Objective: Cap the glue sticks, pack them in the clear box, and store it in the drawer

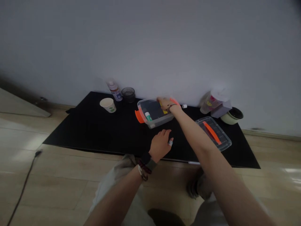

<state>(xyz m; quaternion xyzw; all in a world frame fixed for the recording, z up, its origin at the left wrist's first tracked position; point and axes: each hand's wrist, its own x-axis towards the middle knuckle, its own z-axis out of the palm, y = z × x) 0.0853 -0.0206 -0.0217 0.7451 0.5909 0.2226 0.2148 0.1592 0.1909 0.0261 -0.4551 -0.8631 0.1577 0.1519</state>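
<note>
A clear plastic box with orange latches stands near the middle of the black table. My right hand reaches over its far right part, beside a yellow item; blur hides whether the fingers grip it. Inside the box at the left lies a green and white tube. My left hand hovers at the table's front edge with fingers loosely bent and apart, holding nothing; something pale is wrapped round its thumb. To the right lies the clear lid with an orange handle, partly behind my right forearm.
At the left are a paper cup, a spray bottle and a dark glass bowl. A small white cap, a clear cup, a grey box and a pale bowl stand along the wall at right.
</note>
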